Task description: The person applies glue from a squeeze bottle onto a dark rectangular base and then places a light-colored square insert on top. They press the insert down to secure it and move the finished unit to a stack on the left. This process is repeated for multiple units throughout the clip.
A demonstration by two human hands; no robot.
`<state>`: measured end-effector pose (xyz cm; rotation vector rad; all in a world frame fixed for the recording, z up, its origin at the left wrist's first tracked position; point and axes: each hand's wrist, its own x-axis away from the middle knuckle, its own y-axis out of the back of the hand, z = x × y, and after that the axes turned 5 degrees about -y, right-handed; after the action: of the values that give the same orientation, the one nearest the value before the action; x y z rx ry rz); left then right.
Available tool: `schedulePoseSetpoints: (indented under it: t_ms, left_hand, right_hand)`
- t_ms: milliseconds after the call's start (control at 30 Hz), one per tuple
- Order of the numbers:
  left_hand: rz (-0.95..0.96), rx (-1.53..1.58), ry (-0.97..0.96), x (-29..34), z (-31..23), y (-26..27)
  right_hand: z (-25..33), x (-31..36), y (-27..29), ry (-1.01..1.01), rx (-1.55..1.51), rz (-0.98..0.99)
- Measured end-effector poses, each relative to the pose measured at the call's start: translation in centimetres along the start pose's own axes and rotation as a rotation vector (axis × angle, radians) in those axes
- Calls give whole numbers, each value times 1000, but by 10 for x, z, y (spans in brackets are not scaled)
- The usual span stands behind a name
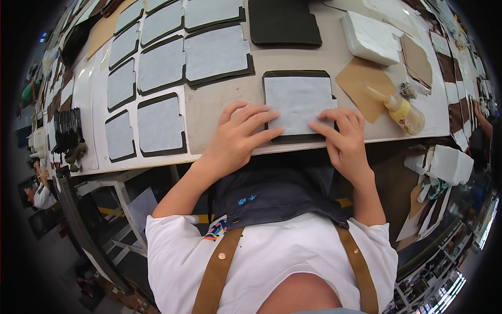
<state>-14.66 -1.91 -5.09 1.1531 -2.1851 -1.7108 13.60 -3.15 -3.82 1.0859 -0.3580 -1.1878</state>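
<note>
A black panel [297, 139] lies near the table's front edge, with a pale grey-blue sheet [298, 102] on top of it. The sheet leaves a black border showing around it. From the left, my left hand [238, 133] rests its spread fingertips on the sheet's left edge. My right hand [345, 136] touches the sheet's right side with its fingers apart and partly bent. Neither hand grips anything that I can see.
Rows of similar black panels with pale sheets [159, 123] lie to the left. A stack of black pieces [282, 23] sits at the back. On the right are a white block-like stack [368, 39], brown card [366, 86] and a nozzled glue bottle [405, 115].
</note>
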Motion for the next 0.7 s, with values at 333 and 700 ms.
schedulePoseSetpoints:
  t_ms: [333,700]
  left_hand:
    - [86,-51,-80,7,9,7]
    - [120,212,-15,-18,-19,-10]
  right_hand:
    - [-11,16,-1,121,155,-19]
    - [-13,30,0,-21,-226,-170]
